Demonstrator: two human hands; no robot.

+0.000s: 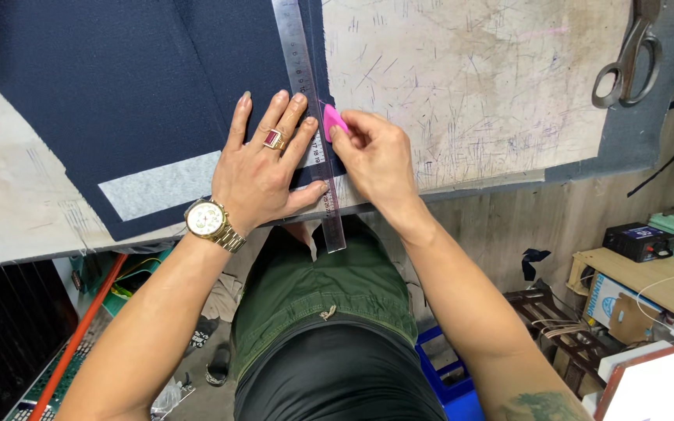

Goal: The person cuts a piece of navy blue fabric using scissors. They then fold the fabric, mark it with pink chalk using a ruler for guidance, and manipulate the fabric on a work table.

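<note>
Ruler (pixel 308 117): long clear strip with printed marks, flat on the fabric, running from top centre of the frame down past the table edge.
Chalk (pixel 334 121): small pink wedge, just right of the ruler, apparently touching its edge.
Fabric (pixel 118 93): dark navy cloth, spread flat, upper left; pale grey patch near its lower edge.

Left hand (pixel 263 168) flat, right hand (pixel 376 156) apparently pinched.
</note>
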